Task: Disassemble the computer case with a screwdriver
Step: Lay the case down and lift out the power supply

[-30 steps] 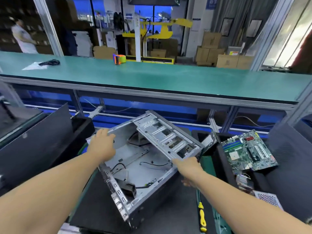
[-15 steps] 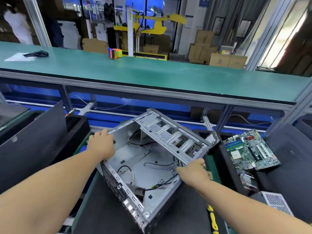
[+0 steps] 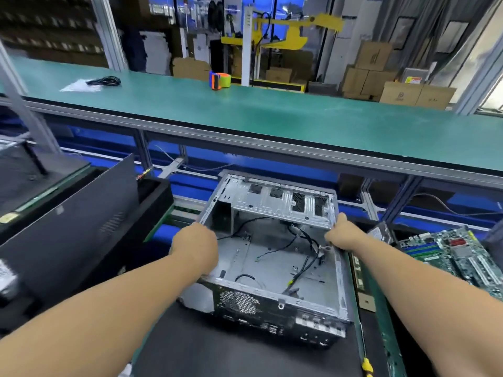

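Observation:
The open grey metal computer case (image 3: 272,268) lies on a black mat in front of me, its rear panel with ports and a fan grille facing me. Loose black cables lie on its floor. A perforated drive bracket (image 3: 283,202) spans the far side. My left hand (image 3: 196,246) grips the case's left wall. My right hand (image 3: 343,232) grips the right wall near the bracket's corner. A yellow-handled screwdriver (image 3: 366,364) lies on the mat at the lower right, apart from both hands.
A green motherboard (image 3: 457,254) rests on a black bin to the right. Black side panels (image 3: 68,227) lean on the left. A raised green shelf (image 3: 272,115) runs across behind the case, holding a tape roll (image 3: 220,80) and a cable bundle (image 3: 104,81).
Both hands have turned the case clockwise, so its rear panel now faces me squarely instead of pointing to the lower left. The case sits flatter on the mat.

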